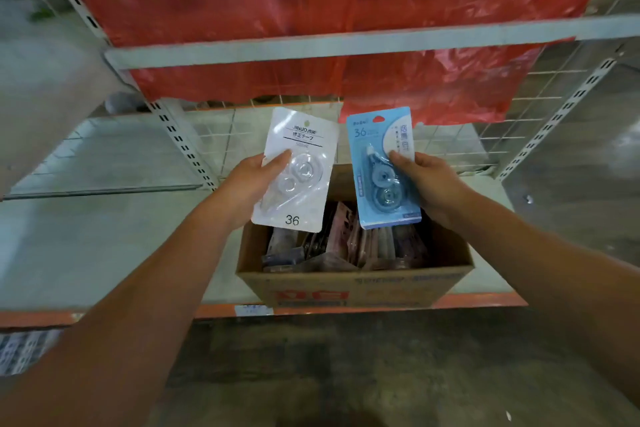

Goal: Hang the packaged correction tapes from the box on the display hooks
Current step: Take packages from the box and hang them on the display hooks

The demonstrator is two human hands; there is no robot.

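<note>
My left hand (250, 184) holds a white packaged correction tape (298, 173) marked 36, thumb on its front. My right hand (431, 184) grips a blue packaged correction tape (379, 170), also marked 36. Both packs are held upright, side by side, above an open cardboard box (353, 284) that stands on the shelf and is filled with several more packaged tapes (343, 243). No display hooks show in this view.
A wire grid panel (450, 146) backs the shelf behind the box. Red plastic sheeting (311, 10) hangs over the upper rack. Slotted metal uprights (183, 142) stand left and right. The orange shelf edge (225, 312) runs in front of the box.
</note>
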